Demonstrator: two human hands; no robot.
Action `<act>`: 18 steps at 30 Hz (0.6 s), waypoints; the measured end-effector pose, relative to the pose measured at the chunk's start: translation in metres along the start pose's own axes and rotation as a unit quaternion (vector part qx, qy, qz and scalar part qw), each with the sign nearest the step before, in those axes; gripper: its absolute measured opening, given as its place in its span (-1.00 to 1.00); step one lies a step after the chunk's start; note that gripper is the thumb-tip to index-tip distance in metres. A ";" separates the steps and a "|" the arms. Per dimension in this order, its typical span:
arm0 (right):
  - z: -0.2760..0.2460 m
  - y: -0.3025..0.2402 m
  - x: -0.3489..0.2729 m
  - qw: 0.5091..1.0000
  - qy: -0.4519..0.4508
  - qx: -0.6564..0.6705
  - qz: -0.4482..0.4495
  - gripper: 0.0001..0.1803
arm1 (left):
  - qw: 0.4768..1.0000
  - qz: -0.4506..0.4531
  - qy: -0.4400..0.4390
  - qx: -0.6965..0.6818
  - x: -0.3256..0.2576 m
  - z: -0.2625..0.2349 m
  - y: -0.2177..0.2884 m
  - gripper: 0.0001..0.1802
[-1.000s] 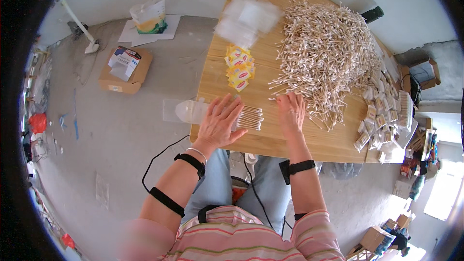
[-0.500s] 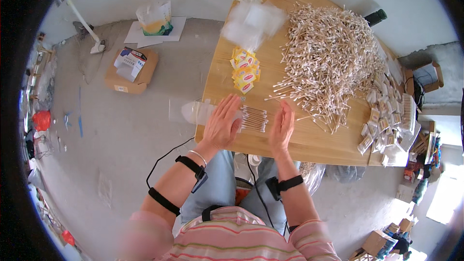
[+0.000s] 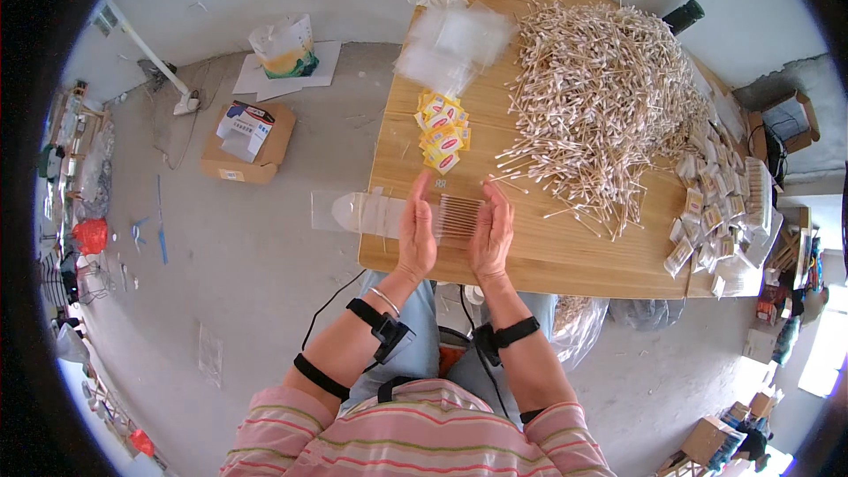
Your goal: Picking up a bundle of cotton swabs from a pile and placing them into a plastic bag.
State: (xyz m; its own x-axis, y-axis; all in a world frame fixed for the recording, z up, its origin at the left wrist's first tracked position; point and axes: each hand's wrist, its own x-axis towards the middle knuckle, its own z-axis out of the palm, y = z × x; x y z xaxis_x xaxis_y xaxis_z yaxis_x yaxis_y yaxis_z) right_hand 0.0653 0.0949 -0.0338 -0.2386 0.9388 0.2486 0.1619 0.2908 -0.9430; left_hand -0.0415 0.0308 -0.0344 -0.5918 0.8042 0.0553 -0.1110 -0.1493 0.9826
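Where the palms face each other: a small flat row of cotton swabs [image 3: 460, 216], pale brown sticks packed side by side, running from one hand toward the other.
Left hand [image 3: 419, 231]: open and upright on its edge, fingers straight and together, palm turned inward.
Right hand [image 3: 492, 234]: likewise open, fingers lightly bent, palm turned inward; whether either palm presses the swab ends cannot be told.
Row's place: on the worktop [image 3: 565, 256], directly between the two hands.
Translucent plastic piece [image 3: 380, 215]: just left of the left hand, reaching past the worktop's edge.
Yellow cards [image 3: 443, 128]: beyond the left hand's fingertips, overlapping in a loose stack.
Clear bags [image 3: 459, 40]: farther beyond the cards, spread flat.
Swab heap [image 3: 609, 97]: large, beyond the right hand and to its right.
Small filled packs [image 3: 707, 194]: well right of the right hand, piled together.
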 end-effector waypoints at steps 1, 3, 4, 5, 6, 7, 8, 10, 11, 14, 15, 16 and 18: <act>-0.005 -0.005 0.001 0.995 -0.046 -0.084 -0.024 -0.69 | 1.000 0.000 0.001 0.002 0.002 -0.004 0.000 -0.29; -0.003 -0.007 -0.001 0.981 -0.094 -0.165 -0.047 -0.67 | 1.000 -0.014 0.009 0.002 0.007 -0.010 0.001 -0.25; 0.000 -0.004 0.002 0.975 -0.119 -0.175 -0.070 -0.63 | 1.000 -0.013 0.008 0.001 0.008 -0.008 0.002 -0.25; 0.001 -0.002 0.003 0.968 -0.145 -0.185 -0.093 -0.60 | 1.000 -0.016 -0.013 0.023 0.007 -0.005 0.003 -0.24; -0.002 0.000 0.002 0.967 -0.144 -0.186 -0.093 -0.60 | 0.998 -0.018 -0.035 0.045 0.006 -0.002 0.005 -0.22; -0.002 -0.002 -0.001 0.974 -0.139 -0.156 -0.082 -0.63 | 0.998 -0.017 -0.033 0.045 0.004 -0.001 0.004 -0.22; -0.002 -0.003 -0.003 0.980 -0.134 -0.126 -0.070 -0.66 | 0.999 -0.010 -0.033 0.017 0.002 0.000 0.004 -0.21; -0.001 -0.007 -0.008 0.997 -0.072 -0.040 0.011 -0.68 | 0.999 -0.004 -0.032 -0.013 0.000 0.000 0.005 -0.20; -0.001 -0.009 -0.009 0.995 -0.007 0.047 0.092 -0.69 | 0.999 -0.006 -0.040 -0.010 -0.002 -0.001 0.006 -0.19; 0.002 -0.009 -0.008 0.995 -0.030 0.069 0.066 -0.57 | 0.998 -0.016 -0.056 -0.004 -0.003 0.000 0.008 -0.17; 0.004 -0.010 -0.010 0.997 -0.048 0.050 0.044 -0.52 | 0.998 -0.021 -0.064 0.001 -0.003 0.001 0.009 -0.16; 0.006 -0.010 -0.011 0.997 -0.048 0.050 0.044 -0.52 | 0.998 -0.021 -0.063 0.000 -0.003 0.000 0.009 -0.16; 0.008 -0.011 -0.013 0.996 -0.070 0.054 0.034 -0.45 | 0.997 -0.021 -0.075 -0.010 -0.002 -0.003 0.011 -0.15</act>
State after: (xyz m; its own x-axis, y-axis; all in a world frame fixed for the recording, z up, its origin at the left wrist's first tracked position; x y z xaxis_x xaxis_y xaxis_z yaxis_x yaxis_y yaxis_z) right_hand 0.0589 0.0785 -0.0288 -0.3621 0.9186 0.1581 0.0793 0.1994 -0.9767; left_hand -0.0438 0.0264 -0.0247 -0.4602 0.8868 0.0423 -0.1487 -0.1239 0.9811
